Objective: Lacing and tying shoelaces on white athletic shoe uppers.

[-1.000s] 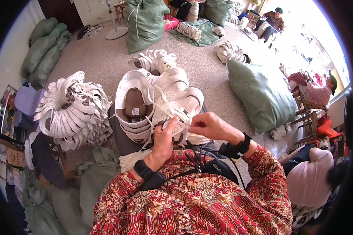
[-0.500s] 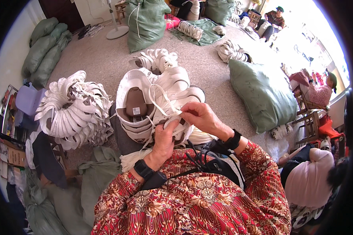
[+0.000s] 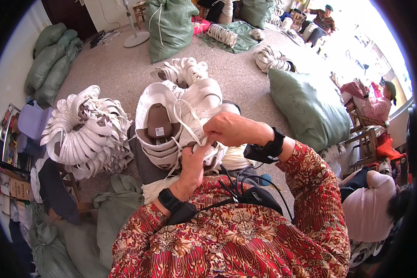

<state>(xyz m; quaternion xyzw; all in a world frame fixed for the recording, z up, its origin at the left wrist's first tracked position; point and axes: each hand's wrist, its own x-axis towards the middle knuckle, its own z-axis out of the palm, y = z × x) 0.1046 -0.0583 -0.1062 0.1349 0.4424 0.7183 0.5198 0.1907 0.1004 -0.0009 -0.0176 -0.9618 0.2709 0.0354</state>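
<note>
Green sacks point(image 3: 51, 65) lie heaped against the wall at the far left. Nearer, white shoe uppers fan out in a thick ring point(image 3: 85, 134). Just right of it, on the person's lap, sits a nested stack of uppers point(image 3: 158, 153), the topmost showing a brown inner piece point(image 3: 158, 119) with a small pale label. Beside that stack, also over the lap, is the white upper point(image 3: 189, 139) being worked; the left hand point(image 3: 191, 167) is closed around its near edge, thumb on top. A white lace point(image 3: 190, 110) loops above this upper and runs down to the right hand point(image 3: 234, 129), whose bent fingers come together in a pinch on it, close to the left thumb. Farther right, a plump green sack point(image 3: 308, 111) rests on the floor point(image 3: 243, 88), and beyond it sits a person in pink point(image 3: 376, 109).
</note>
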